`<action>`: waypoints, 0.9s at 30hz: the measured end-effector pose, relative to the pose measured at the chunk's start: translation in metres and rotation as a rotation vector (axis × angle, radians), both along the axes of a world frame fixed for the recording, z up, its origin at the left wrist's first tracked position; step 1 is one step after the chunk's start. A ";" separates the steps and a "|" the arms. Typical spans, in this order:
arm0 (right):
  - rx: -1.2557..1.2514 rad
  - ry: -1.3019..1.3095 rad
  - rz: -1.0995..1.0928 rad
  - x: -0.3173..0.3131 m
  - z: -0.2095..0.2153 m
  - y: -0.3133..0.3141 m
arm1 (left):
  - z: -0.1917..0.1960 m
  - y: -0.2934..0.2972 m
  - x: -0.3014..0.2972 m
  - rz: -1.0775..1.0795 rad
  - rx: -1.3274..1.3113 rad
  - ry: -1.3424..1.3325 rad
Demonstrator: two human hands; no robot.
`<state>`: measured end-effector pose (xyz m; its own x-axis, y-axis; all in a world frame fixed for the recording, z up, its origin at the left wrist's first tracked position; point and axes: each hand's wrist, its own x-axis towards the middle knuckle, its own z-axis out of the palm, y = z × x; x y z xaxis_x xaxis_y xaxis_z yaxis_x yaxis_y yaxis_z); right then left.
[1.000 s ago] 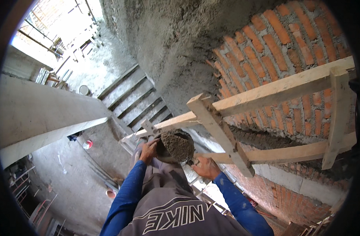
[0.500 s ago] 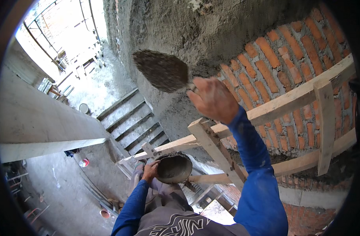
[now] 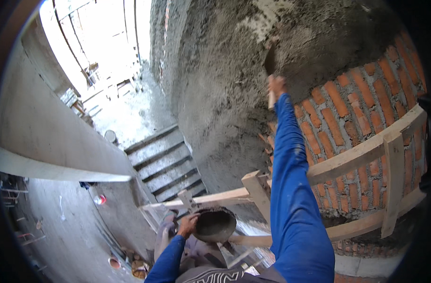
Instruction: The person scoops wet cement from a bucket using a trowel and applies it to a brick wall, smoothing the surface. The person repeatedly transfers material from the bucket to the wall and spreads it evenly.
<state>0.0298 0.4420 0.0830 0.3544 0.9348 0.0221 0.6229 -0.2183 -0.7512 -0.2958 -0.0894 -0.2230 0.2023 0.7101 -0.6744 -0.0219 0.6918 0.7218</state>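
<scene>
With my right arm stretched far out, my right hand is closed round the handle of a trowel. The trowel's blade is turned edge-on against the wet grey mortar that coats the wall. Down near my body, my left hand grips the rim of a round mortar pan. Some grey mortar lies inside that pan. To the right of the coated part, bare orange brickwork shows on the same curved wall.
A wooden rail with upright braces runs between me and the wall. Concrete steps descend at the left, beside a curved concrete parapet. Far below, a red and white bucket stands on the floor.
My right hand has swung up and away to the wall. The trowel's blade, heaped with mortar before, is now against the coated surface. The pan stays in my left hand.
</scene>
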 end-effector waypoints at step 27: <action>-0.725 -0.765 0.492 -0.082 -0.283 -0.600 | 0.028 0.015 -0.006 -0.068 -0.142 -0.135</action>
<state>-0.0518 -0.1577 -0.2002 0.0748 0.8491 -0.5229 0.9969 -0.0510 0.0597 -0.3018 -0.0739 -0.1951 0.3423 0.5915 -0.7301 -0.0615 0.7894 0.6107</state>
